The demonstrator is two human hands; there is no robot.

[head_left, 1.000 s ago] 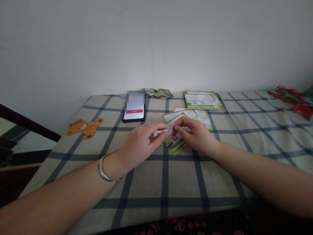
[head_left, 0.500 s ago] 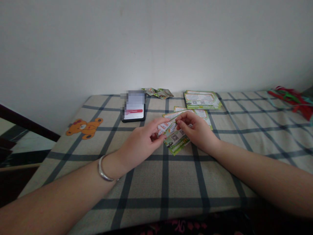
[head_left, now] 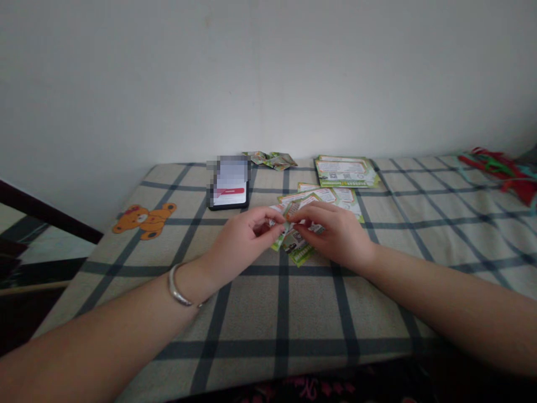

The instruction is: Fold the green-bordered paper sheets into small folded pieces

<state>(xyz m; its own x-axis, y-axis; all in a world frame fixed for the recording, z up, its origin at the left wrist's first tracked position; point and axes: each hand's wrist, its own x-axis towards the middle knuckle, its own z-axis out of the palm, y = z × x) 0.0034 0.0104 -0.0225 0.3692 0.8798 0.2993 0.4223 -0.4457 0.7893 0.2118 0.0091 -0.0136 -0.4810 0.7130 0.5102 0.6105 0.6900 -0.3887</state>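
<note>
My left hand [head_left: 241, 240] and my right hand [head_left: 335, 232] meet over the middle of a checked tablecloth [head_left: 293, 302]. Both pinch the same small green-edged printed card [head_left: 293, 238], fingers closed on it from either side. The card is bent or folded between the fingertips, and part of it is hidden by my fingers. A silver bangle [head_left: 178, 285] sits on my left wrist. Just behind my hands lie a few more loose cards [head_left: 335, 196] of the same kind.
A phone [head_left: 230, 184] with a lit screen lies behind my left hand. A neat card stack [head_left: 346, 170] and some crumpled cards [head_left: 272, 159] sit near the wall. Red and green strips [head_left: 503, 170] lie far right. A bear print [head_left: 145, 218] marks the cloth's left side.
My two hands have drawn closer together and the card between them has been folded smaller. My right hand has dropped lower onto it.
</note>
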